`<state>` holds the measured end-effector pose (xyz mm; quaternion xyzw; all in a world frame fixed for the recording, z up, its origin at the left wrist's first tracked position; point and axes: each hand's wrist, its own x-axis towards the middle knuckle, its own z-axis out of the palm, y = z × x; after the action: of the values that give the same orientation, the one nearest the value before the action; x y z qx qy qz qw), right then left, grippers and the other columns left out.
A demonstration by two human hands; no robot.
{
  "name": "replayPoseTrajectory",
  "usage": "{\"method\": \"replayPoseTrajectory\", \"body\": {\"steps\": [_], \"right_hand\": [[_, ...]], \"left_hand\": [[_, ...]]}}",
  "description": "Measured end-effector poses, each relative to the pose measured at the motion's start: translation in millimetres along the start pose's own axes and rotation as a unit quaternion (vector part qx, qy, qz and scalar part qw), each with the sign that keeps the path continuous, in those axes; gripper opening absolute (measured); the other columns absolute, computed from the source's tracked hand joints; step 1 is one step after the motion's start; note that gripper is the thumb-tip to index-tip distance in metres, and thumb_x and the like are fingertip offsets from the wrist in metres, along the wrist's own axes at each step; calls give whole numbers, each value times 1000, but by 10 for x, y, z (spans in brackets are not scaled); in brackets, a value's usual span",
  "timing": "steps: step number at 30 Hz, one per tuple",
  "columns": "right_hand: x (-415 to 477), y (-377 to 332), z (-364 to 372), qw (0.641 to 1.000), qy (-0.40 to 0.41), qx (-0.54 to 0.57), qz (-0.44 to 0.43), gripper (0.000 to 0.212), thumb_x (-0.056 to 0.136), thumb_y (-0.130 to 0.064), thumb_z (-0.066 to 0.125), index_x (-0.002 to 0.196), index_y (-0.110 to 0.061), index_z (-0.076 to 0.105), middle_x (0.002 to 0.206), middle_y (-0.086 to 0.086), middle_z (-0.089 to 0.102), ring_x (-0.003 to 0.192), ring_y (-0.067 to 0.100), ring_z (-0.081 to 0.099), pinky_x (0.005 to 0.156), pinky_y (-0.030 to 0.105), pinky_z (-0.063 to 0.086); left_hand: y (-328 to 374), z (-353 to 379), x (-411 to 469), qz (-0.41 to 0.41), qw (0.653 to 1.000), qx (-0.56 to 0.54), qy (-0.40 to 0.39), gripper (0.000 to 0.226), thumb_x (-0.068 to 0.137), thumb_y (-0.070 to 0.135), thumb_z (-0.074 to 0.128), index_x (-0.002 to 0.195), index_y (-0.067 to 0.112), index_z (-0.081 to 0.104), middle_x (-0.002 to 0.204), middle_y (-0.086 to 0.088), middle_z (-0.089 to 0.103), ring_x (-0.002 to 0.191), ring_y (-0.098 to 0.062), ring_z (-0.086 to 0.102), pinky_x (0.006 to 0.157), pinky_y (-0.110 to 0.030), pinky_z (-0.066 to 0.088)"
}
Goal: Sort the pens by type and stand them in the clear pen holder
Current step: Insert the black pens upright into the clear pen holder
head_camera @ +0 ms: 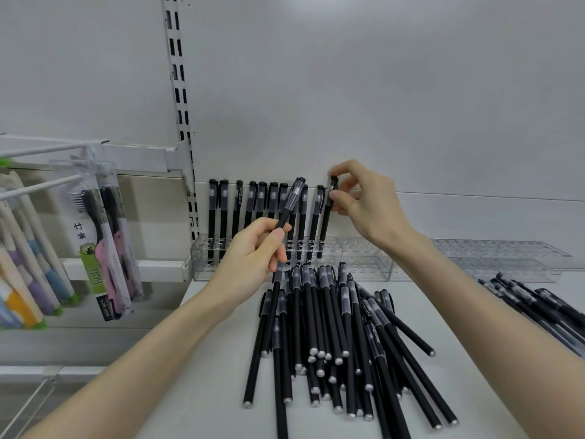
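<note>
A clear pen holder [364, 264] stands at the back of the white shelf, with several black capped pens [235, 210] upright in its left part. My right hand [367, 204] pinches the cap end of the rightmost standing pen [326, 223], whose tip is down in the holder. My left hand [253, 251] grips another black pen [289, 204], tilted with its cap up and to the right, in front of the row. A big pile of the same black pens [332, 327] lies on the shelf below both hands.
A second clear holder [506, 258] sits to the right, with another heap of black pens [544, 308] in front of it. Packaged brushes [104, 236] hang from hooks on the left. A slotted white upright [180, 106] runs up the back wall.
</note>
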<state>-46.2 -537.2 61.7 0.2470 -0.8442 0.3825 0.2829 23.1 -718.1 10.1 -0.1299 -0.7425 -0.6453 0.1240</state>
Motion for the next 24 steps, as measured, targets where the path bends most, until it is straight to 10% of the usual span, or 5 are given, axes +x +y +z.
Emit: {"method": "replayPoseTrajectory", "body": {"steps": [24], "right_hand": [[21, -47, -67, 999, -31, -32, 9, 25, 87, 1, 58, 106, -15, 59, 71, 3, 66, 67, 11, 68, 80, 42, 54]], "left_hand": [[-8, -13, 16, -6, 1000, -6, 0, 19, 100, 16, 42, 106, 18, 60, 64, 4, 55, 54, -7, 42, 44, -14, 35]]}}
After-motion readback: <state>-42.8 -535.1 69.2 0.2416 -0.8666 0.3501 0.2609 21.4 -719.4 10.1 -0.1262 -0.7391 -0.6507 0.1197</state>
